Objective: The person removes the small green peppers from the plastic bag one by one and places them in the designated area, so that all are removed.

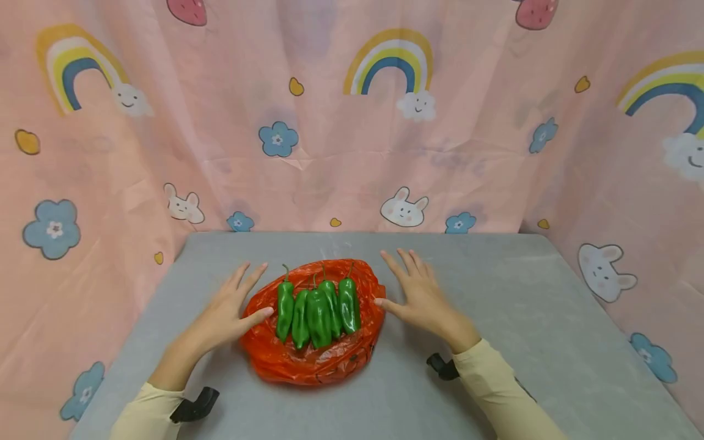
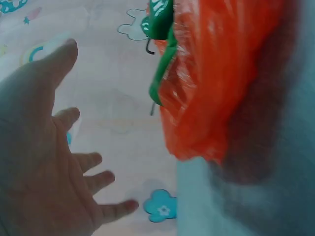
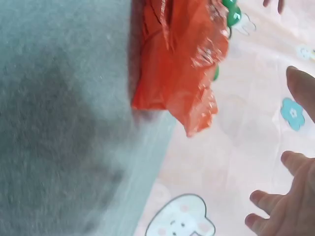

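Observation:
Several green peppers [image 1: 319, 315] lie side by side, stems toward the back, in a rumpled red plastic bag [image 1: 308, 374] whose mouth is spread wide around them. To the left of the bag is my left hand [image 1: 225, 318], fingers spread and nothing held, its thumb near the bag's rim. My right hand [image 1: 426, 302] mirrors it on the other side, fingers also spread, thumb tip at the bag's right edge. In the left wrist view the bag [image 2: 206, 88] stands apart from the left palm [image 2: 44, 167], with pepper ends showing over its rim.
The bag sits on a grey table [image 1: 522, 318]. A pink curtain [image 1: 330, 122] printed with rainbows, rabbits and flowers encloses the back and both sides. Dark wrist-camera mounts [image 1: 195, 404] stick out beneath the sleeves.

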A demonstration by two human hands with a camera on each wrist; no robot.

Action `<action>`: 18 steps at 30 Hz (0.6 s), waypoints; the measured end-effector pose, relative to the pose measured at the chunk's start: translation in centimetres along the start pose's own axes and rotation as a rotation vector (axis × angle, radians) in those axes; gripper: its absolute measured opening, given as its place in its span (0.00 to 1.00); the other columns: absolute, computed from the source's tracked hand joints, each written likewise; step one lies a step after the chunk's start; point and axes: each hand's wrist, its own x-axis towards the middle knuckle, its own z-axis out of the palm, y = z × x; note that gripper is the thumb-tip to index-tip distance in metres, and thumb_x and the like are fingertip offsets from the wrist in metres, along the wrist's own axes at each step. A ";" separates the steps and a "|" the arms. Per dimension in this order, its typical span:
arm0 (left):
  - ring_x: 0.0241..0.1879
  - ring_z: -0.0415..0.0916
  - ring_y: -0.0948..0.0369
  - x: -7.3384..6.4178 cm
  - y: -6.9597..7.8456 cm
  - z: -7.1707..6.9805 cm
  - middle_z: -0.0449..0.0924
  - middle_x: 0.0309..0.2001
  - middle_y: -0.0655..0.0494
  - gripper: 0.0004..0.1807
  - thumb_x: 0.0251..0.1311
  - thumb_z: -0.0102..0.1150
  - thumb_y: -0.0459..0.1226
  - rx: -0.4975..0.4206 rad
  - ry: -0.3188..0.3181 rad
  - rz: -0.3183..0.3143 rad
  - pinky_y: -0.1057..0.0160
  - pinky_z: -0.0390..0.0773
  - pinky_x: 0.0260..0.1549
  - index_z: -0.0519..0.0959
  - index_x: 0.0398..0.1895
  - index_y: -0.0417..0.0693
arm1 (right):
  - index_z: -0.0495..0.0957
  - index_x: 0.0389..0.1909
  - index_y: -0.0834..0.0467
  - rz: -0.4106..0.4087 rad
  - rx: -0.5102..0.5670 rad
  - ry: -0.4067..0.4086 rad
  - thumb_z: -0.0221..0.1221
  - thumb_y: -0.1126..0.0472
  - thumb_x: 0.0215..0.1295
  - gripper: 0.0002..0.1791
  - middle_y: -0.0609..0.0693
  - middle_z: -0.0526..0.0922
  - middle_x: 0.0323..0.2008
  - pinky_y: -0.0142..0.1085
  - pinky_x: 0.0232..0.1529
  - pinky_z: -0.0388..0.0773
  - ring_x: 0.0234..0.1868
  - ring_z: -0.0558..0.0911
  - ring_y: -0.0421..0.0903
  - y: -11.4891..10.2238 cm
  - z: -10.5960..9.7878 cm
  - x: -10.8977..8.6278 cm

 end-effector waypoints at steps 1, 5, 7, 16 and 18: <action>0.73 0.47 0.33 -0.2 -0.4 0.1 0.43 0.77 0.40 0.46 0.60 0.57 0.58 -0.025 -0.013 0.009 0.22 0.54 0.57 0.44 0.77 0.71 | 0.45 0.77 0.41 -0.010 0.007 0.001 0.61 0.35 0.57 0.51 0.59 0.49 0.77 0.68 0.69 0.49 0.77 0.47 0.64 -0.1 0.1 0.1; 0.72 0.48 0.33 -1.1 -1.8 0.6 0.42 0.77 0.39 0.46 0.60 0.59 0.55 -0.152 -0.076 0.012 0.22 0.58 0.54 0.45 0.77 0.72 | 0.47 0.77 0.41 -0.046 0.081 -0.005 0.62 0.39 0.59 0.49 0.58 0.53 0.75 0.67 0.66 0.56 0.75 0.52 0.62 -0.7 0.5 0.2; 0.72 0.47 0.32 -1.6 -2.4 0.8 0.42 0.77 0.38 0.46 0.60 0.60 0.54 -0.201 -0.097 0.007 0.22 0.59 0.53 0.46 0.77 0.70 | 0.47 0.76 0.40 -0.056 0.131 -0.015 0.62 0.40 0.59 0.49 0.57 0.55 0.74 0.66 0.65 0.59 0.74 0.55 0.60 -1.0 0.5 0.2; 0.68 0.57 0.35 -2.3 -4.5 1.3 0.53 0.72 0.39 0.42 0.62 0.61 0.48 -0.365 -0.126 0.014 0.31 0.65 0.57 0.52 0.76 0.64 | 0.55 0.75 0.45 -0.101 0.320 -0.054 0.64 0.46 0.60 0.43 0.54 0.67 0.69 0.63 0.62 0.66 0.69 0.66 0.57 -1.8 1.1 0.4; 0.67 0.60 0.36 -2.3 -4.8 1.4 0.55 0.72 0.40 0.42 0.62 0.61 0.47 -0.405 -0.142 0.010 0.34 0.68 0.58 0.53 0.76 0.62 | 0.55 0.74 0.47 -0.112 0.354 -0.090 0.63 0.47 0.62 0.42 0.55 0.70 0.67 0.60 0.60 0.69 0.66 0.69 0.56 -1.9 1.3 0.6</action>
